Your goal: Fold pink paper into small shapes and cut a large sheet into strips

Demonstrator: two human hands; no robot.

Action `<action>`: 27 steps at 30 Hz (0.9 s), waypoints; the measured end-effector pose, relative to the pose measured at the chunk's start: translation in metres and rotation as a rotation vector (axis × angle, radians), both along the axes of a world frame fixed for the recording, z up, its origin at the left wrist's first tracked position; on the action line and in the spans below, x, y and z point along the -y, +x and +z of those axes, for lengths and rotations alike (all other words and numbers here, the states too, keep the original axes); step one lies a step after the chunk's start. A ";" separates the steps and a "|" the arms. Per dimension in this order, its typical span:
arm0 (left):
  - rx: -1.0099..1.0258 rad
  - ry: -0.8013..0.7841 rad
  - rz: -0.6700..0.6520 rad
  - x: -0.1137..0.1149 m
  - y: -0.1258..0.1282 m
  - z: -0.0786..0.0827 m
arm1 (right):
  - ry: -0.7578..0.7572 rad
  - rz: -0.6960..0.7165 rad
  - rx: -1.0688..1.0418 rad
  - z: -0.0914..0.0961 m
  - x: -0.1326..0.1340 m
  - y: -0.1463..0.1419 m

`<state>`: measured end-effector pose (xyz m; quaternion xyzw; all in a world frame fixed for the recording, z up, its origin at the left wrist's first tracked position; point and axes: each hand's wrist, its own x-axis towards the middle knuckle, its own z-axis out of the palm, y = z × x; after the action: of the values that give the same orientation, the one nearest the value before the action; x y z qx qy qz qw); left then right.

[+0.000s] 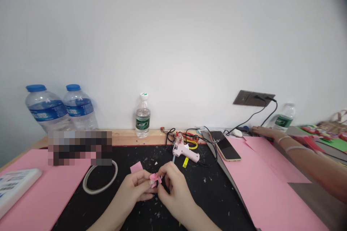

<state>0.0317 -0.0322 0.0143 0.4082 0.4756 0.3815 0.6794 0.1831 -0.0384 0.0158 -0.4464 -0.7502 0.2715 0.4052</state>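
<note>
Left hand [137,185] and right hand [175,184]: fingers pinched nearly together on small pink paper piece [154,178]; glue gun [187,152] just beyond.

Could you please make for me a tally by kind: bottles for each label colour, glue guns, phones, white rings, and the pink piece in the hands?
Blue-labelled bottles: 2
Green-labelled bottles: 2
Glue gun: 1
Phone: 1
White ring: 1
Held pink piece: 1
Total: 8
</note>
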 end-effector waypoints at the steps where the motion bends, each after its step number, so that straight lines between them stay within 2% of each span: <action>1: 0.008 -0.008 0.008 0.001 0.001 0.001 | -0.007 0.002 0.000 0.000 0.000 0.000; 7: 0.140 -0.045 -0.054 0.002 0.004 0.000 | -0.004 -0.023 -0.019 0.000 -0.001 0.000; 13: 0.187 -0.073 -0.088 0.001 0.000 -0.006 | -0.013 -0.014 -0.048 -0.001 0.000 -0.002; 18: 0.149 -0.056 -0.097 0.001 0.000 -0.005 | 0.026 0.037 -0.040 0.003 0.002 -0.001; 23: 0.093 0.032 -0.125 0.000 -0.002 -0.008 | 0.044 0.113 -0.032 0.007 0.003 0.002; 27: 0.173 0.031 -0.147 -0.004 -0.003 -0.012 | 0.042 0.148 -0.033 0.006 0.003 0.004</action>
<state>0.0284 -0.0279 0.0023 0.4182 0.3779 0.3718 0.7376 0.1872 -0.0414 0.0214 -0.3768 -0.7799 0.2923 0.4053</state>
